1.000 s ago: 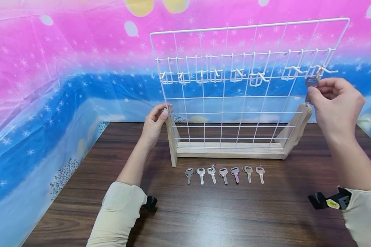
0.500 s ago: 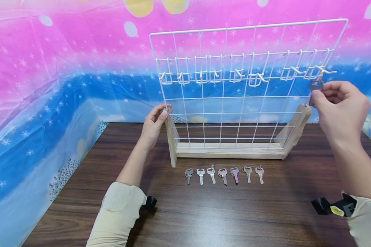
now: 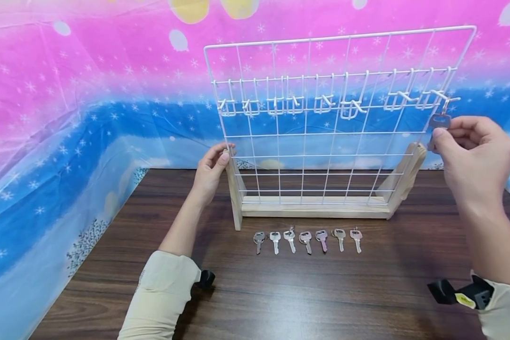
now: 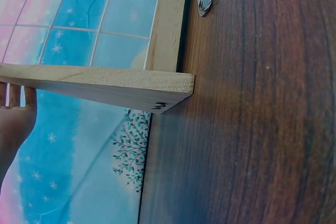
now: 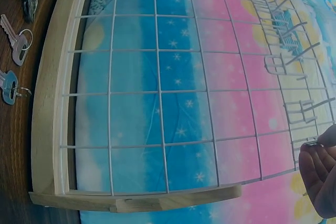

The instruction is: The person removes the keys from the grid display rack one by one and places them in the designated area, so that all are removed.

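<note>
A white wire grid rack point(image 3: 314, 208) in a wooden stand stands on the table, with a row of white hooks point(image 3: 350, 107) across its upper part. My left hand point(image 3: 210, 172) holds the top of the left wooden upright point(image 3: 235, 203), thumb in front; in the left wrist view its fingers point(image 4: 30, 98) show at the wood. With thumb and fingers my right hand point(image 3: 478, 156) pinches a silver key point(image 3: 440, 121) at the rightmost hook point(image 3: 433, 97). Its ring point(image 3: 445, 107) is at the prong near the tip; whether it loops round is hard to tell.
Several keys point(image 3: 306, 242) with rings lie in a row on the dark wooden table point(image 3: 280, 293), in front of the rack. A pink and blue patterned cloth point(image 3: 110, 118) hangs behind. Black wrist cameras point(image 3: 206, 279) sit at both sleeves.
My right hand has shifted right and slightly down with the key, its ring moving outward along the rightmost hook's prong. The left hand has stayed on the upright.
</note>
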`<state>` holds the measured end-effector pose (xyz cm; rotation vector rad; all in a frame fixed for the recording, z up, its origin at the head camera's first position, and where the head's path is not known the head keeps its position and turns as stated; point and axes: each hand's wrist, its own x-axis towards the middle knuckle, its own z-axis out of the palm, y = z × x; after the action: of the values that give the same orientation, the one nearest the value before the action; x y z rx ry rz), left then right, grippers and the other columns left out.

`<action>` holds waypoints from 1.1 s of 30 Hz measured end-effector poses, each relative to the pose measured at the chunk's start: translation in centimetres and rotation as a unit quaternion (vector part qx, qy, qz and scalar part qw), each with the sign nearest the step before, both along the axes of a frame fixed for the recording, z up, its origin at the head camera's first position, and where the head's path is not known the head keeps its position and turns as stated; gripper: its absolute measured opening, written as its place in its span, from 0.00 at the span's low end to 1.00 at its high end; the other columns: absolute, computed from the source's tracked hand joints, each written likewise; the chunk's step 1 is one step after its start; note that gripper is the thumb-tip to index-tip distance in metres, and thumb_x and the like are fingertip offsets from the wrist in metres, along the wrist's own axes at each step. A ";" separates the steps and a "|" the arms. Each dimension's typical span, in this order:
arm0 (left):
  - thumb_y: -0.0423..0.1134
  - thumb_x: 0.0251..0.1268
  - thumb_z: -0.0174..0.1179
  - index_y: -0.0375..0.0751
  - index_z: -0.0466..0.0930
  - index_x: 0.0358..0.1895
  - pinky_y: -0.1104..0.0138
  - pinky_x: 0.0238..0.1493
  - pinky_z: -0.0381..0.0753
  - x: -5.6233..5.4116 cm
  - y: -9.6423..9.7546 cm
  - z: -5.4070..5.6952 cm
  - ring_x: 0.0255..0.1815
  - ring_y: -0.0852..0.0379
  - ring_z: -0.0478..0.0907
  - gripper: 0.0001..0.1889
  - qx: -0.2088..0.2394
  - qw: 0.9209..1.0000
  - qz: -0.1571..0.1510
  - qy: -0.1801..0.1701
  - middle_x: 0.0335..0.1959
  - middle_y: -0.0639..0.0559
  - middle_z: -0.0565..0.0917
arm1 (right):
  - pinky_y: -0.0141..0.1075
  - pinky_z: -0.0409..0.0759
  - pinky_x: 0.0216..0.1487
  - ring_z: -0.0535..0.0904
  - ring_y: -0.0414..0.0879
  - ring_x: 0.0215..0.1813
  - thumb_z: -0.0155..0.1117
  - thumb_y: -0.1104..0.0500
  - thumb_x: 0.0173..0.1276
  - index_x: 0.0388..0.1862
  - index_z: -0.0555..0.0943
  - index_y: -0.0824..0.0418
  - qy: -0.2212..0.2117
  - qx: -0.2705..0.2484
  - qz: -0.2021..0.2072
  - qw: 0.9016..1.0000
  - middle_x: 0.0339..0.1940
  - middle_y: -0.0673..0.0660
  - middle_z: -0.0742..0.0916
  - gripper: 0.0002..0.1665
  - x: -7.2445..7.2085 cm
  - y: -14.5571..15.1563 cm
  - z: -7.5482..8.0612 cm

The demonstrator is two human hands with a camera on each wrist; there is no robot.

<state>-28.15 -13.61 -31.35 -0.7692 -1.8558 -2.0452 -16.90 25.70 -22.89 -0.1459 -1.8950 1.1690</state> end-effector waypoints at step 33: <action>0.40 0.68 0.52 0.25 0.66 0.57 0.64 0.53 0.70 0.2 0.1 0.2 0.54 0.56 0.72 0.22 -0.005 1.000 0.008 -0.010 0.53 0.43 0.75 | 0.23 0.72 0.40 0.78 0.32 0.33 0.60 0.63 0.64 0.43 0.78 0.56 0.030 -0.075 0.002 0.997 0.32 0.45 0.80 0.09 1.4 0.4 2.3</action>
<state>-27.96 -13.54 -31.19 -0.7362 -1.8780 -2.0419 -15.50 26.10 -20.59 -0.1875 -1.7558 1.3035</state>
